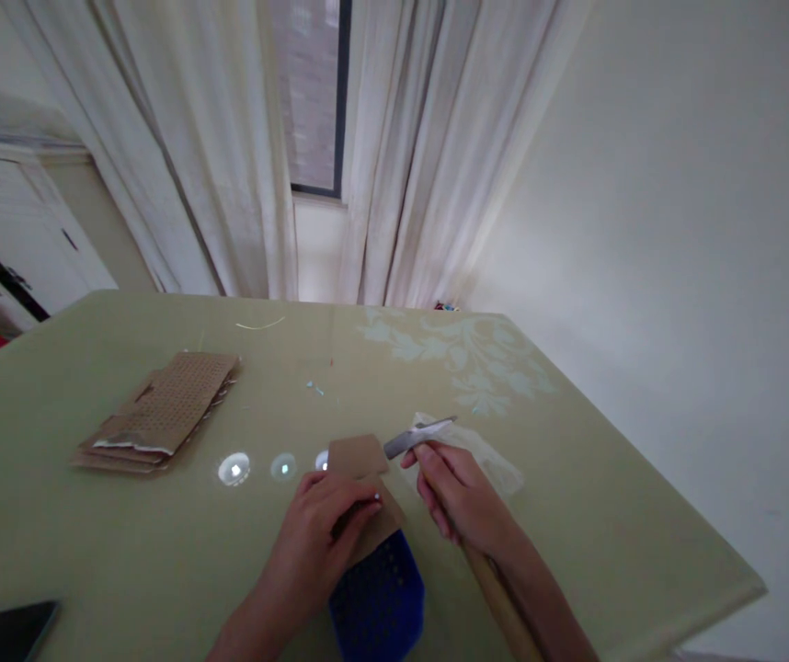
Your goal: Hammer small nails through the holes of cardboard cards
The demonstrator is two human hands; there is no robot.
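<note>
My right hand (460, 496) is closed round the upper part of a hammer's wooden handle. The metal head of the hammer (418, 435) points toward the upper right, just above the cardboard. My left hand (322, 529) rests over a piece of brown cardboard (359, 455), thumb and forefinger pinched together. A tiny white tip (377, 497) shows at those fingertips; what it belongs to is too small to tell. Under the cardboard's near end lies a dark blue board (381, 602) with rows of small holes.
Folded brown cardboard (174, 405) lies at the left. A clear plastic bag (491, 460) is beyond my right hand. Small pale bits (314, 388) lie mid-table. A dark phone-like device (12, 630) sits at the lower left. A wall (677, 276) rises along the right.
</note>
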